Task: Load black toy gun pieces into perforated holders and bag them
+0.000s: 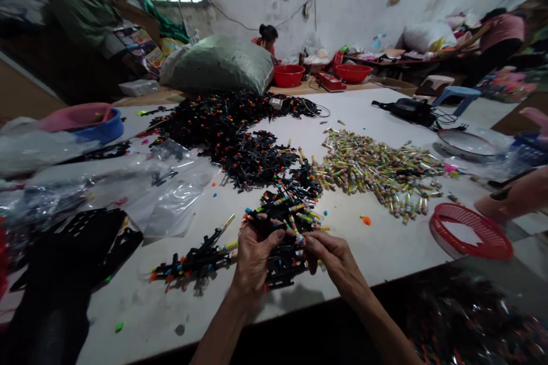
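My left hand (252, 256) is closed round a small black toy gun (262, 220), thumb on top. With thumb and fingertips my right hand (338, 256) pinches the near end of a slim, colourful tube (294, 227) that touches the toy gun. Whether the two are joined cannot be made out. Under and behind my hands lies a heap of black toy guns (285, 268), some with yellow tubes among them. To the left is a small pile of toy guns (201, 256) with tubes and orange tips.
A large heap of black toy guns (214, 125) stretches behind. Yellow tubes (372, 165) are piled at the right. A red basket (505, 245) sits near the right edge, clear plastic bags (175, 205) at the left. Two people (500, 34) are in the background.
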Demonstrator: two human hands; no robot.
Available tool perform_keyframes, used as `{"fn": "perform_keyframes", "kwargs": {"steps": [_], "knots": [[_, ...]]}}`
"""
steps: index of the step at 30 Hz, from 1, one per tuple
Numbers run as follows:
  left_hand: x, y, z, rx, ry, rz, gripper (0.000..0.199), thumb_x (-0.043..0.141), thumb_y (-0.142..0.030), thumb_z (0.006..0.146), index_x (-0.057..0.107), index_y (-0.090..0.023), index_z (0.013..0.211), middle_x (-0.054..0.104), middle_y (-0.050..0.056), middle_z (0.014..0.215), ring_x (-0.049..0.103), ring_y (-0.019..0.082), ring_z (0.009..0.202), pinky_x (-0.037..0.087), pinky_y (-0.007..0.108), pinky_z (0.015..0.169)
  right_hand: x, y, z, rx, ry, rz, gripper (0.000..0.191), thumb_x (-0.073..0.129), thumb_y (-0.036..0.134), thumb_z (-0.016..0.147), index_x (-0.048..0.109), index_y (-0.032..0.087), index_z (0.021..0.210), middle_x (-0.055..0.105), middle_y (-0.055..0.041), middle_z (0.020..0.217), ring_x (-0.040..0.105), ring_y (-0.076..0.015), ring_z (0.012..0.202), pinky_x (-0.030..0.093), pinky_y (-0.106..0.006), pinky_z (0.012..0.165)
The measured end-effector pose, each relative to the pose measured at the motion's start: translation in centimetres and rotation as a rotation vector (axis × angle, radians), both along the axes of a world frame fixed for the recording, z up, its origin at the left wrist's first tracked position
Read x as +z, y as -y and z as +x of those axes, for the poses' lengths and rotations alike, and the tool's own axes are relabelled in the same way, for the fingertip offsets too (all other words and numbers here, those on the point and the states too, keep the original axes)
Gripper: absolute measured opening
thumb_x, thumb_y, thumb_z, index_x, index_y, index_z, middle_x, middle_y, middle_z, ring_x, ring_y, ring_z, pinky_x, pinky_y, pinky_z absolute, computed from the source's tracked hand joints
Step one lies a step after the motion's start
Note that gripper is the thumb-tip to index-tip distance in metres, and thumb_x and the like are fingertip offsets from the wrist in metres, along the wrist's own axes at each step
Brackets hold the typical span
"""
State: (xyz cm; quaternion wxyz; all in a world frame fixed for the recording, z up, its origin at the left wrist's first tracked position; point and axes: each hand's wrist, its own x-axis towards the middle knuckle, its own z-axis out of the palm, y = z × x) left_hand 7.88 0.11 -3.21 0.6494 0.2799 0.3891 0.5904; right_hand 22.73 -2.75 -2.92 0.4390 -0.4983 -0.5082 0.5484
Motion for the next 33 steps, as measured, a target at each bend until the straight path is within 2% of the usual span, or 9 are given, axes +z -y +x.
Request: {"fn": "perform_keyframes", "kwargs": {"steps": [5, 10, 17, 22, 25, 27, 29, 31, 33], "knots": [[-0.8, 0.8, -0.2, 0.027, -0.032, -0.042, 0.042, 0.078, -0.020, 0.056, 0.049, -0.019, 0.087, 0.063, -0.004, 0.076, 0.065, 0.014, 0.064, 0.052, 0.027, 0.064, -0.2, 1.2, -0.1, 0.047, 0.170, 0.080, 0.038, 0.044, 0.049, 0.086, 0.062, 0.017, 0.077, 0.044, 0.0023, 0.059, 0.040, -0.0081, 0.047, 0.034, -0.021, 0.044], [-1.4, 1.3, -0.5, -0.113, -0.078, -0.082, 0.040, 0.077, -0.023, 0.059, 0.051, -0.018, 0.089, 0.064, -0.003, 0.071, 0.064, 0.014, 0.059, 0.051, 0.024, 0.054, -1.0, 2.0, 0.1, 0.231, 0.144, -0.021, 0.041, 0.039, 0.050, 0.088, 0.054, 0.017, 0.069, 0.043, 0.0030, 0.058, 0.041, -0.0069, 0.045, 0.033, -0.019, 0.043], [-2.1, 2.8, -1.0, -0.119, -0.078, -0.059, 0.036, 0.075, -0.024, 0.060, 0.056, -0.018, 0.090, 0.066, -0.001, 0.073, 0.063, 0.013, 0.058, 0.052, 0.024, 0.059, -3.2, 5.1, -2.4, 0.023, 0.104, -0.030, 0.040, 0.040, 0.053, 0.086, 0.053, 0.018, 0.072, 0.046, 0.0020, 0.062, 0.044, -0.0096, 0.052, 0.036, -0.021, 0.050], [-3.1, 4.8, -2.7, -0.257, -0.067, -0.074, 0.031, 0.074, -0.022, 0.061, 0.057, -0.018, 0.087, 0.065, -0.002, 0.071, 0.063, 0.012, 0.056, 0.050, 0.022, 0.056, -3.6, 7.0, -3.1, 0.257, -0.074, -0.220, 0.045, 0.039, 0.055, 0.086, 0.051, 0.016, 0.067, 0.044, 0.0022, 0.057, 0.041, -0.0086, 0.049, 0.032, -0.021, 0.049], [-3.4, 5.6, -3.5, -0.291, -0.078, -0.053, 0.032, 0.074, -0.021, 0.061, 0.058, -0.017, 0.088, 0.065, -0.001, 0.070, 0.062, 0.013, 0.058, 0.050, 0.024, 0.058, -2.9, 6.5, -2.9, 0.371, -0.091, -0.225, 0.039, 0.049, 0.052, 0.082, 0.056, 0.016, 0.070, 0.047, 0.0015, 0.061, 0.042, -0.0098, 0.056, 0.033, -0.021, 0.053], [-3.4, 5.6, -4.2, -0.322, -0.090, -0.033, 0.042, 0.076, -0.020, 0.059, 0.058, -0.018, 0.097, 0.067, 0.002, 0.077, 0.064, 0.016, 0.065, 0.051, 0.028, 0.063, -2.5, 5.6, -2.7, 0.465, -0.045, -0.201, 0.033, 0.054, 0.048, 0.080, 0.058, 0.016, 0.072, 0.048, 0.0012, 0.063, 0.042, -0.0109, 0.059, 0.034, -0.022, 0.055], [-3.5, 5.4, -5.4, -0.305, -0.267, 0.049, 0.053, 0.074, -0.023, 0.061, 0.055, -0.020, 0.111, 0.067, 0.006, 0.092, 0.065, 0.021, 0.079, 0.052, 0.034, 0.073, -2.6, 4.5, -2.5, 0.481, 0.092, -0.153, 0.026, 0.055, 0.043, 0.079, 0.059, 0.017, 0.073, 0.049, 0.0009, 0.064, 0.043, -0.0122, 0.059, 0.033, -0.023, 0.053], [-3.7, 5.0, -7.2, -0.170, -0.640, 0.173, 0.057, 0.069, -0.026, 0.068, 0.050, -0.023, 0.122, 0.064, 0.009, 0.108, 0.060, 0.024, 0.098, 0.047, 0.040, 0.087, -3.2, 3.3, -2.3, 0.411, 0.298, -0.033, 0.021, 0.054, 0.039, 0.079, 0.059, 0.019, 0.076, 0.052, -0.0003, 0.065, 0.045, -0.0143, 0.060, 0.033, -0.025, 0.054], [-3.7, 4.8, -9.5, -0.017, -0.949, 0.258, 0.054, 0.066, -0.026, 0.071, 0.050, -0.025, 0.123, 0.058, 0.010, 0.121, 0.049, 0.026, 0.115, 0.033, 0.047, 0.102, -4.3, 2.2, -2.2, 0.341, 0.475, 0.101, 0.019, 0.054, 0.038, 0.078, 0.059, 0.020, 0.075, 0.054, -0.0023, 0.068, 0.047, -0.0169, 0.062, 0.034, -0.028, 0.057]]}}
